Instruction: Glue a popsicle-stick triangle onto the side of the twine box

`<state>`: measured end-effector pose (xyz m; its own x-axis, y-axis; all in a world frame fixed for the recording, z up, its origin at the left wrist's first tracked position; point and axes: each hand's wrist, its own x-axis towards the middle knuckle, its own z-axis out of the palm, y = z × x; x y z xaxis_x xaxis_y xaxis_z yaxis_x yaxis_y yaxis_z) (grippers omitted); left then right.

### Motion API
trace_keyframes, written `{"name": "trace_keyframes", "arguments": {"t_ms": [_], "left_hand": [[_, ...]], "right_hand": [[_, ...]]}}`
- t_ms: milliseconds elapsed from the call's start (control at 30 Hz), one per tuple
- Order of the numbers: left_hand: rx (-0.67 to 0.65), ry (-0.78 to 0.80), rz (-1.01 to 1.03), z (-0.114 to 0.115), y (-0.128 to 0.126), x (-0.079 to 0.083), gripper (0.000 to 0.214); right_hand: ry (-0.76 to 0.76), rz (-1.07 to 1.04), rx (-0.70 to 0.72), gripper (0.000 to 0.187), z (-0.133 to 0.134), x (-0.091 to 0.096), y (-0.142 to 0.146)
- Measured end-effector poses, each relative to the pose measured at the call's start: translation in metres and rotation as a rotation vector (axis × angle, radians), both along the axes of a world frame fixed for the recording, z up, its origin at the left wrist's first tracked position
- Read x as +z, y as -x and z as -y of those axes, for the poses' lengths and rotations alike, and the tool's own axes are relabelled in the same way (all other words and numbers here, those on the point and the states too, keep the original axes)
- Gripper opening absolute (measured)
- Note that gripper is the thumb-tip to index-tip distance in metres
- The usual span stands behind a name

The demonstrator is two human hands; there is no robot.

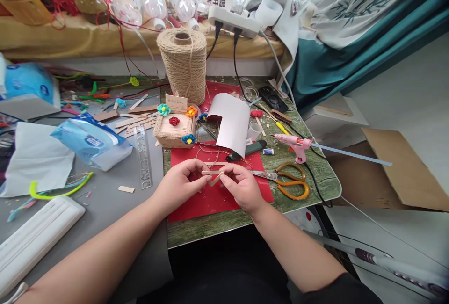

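Between my two hands are small wooden craft sticks [212,172], one level and one slanting below it so that they meet at an angle near my right fingers. My left hand [187,181] pinches the left end of the sticks. With thumb and fingers closed, my right hand [242,186] grips the right end. Both hands hover over a red sheet [192,208]. Another craft stick [209,163] lies just behind my fingers. Orange-handled scissors [291,180] rest to the right, their blades beside my right hand. Whether the held sticks are joined I cannot tell.
A box wrapped in twine [171,138] with felt-like flowers stands behind my hands, near a big twine spool [182,68] and a curled white sheet [233,124]. At right sits a pink glue gun [296,145]. On the left are a ruler [143,159] and a tissue pack [93,140].
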<state>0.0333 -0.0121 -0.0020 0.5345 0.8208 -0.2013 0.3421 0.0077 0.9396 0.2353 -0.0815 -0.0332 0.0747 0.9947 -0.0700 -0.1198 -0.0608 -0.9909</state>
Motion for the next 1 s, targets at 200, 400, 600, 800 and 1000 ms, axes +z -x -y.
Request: {"name": "trace_keyframes", "arguments": {"t_ms": [200, 400, 600, 800, 1000], "left_hand": [[0.011, 0.123, 0.145, 0.0018, -0.0024, -0.0021, 0.031], [0.029, 0.096, 0.130, 0.0008, -0.0006, -0.0032, 0.033], [0.013, -0.021, 0.042, 0.0012, 0.0001, 0.0002, 0.029], [-0.018, -0.061, 0.034, 0.0033, -0.0028, 0.0041, 0.027], [-0.030, -0.068, 0.014, 0.0043, -0.0038, 0.0056, 0.017]], "right_hand": [[0.019, -0.001, -0.035, 0.024, -0.0032, -0.0044, -0.0013], [0.014, -0.029, -0.031, 0.020, -0.0052, -0.0015, -0.0010], [0.012, -0.095, -0.100, 0.018, -0.0067, -0.0075, -0.0062], [0.014, -0.146, -0.113, 0.016, -0.0070, -0.0095, -0.0067], [0.011, -0.097, -0.084, 0.016, -0.0067, -0.0064, -0.0054]]}}
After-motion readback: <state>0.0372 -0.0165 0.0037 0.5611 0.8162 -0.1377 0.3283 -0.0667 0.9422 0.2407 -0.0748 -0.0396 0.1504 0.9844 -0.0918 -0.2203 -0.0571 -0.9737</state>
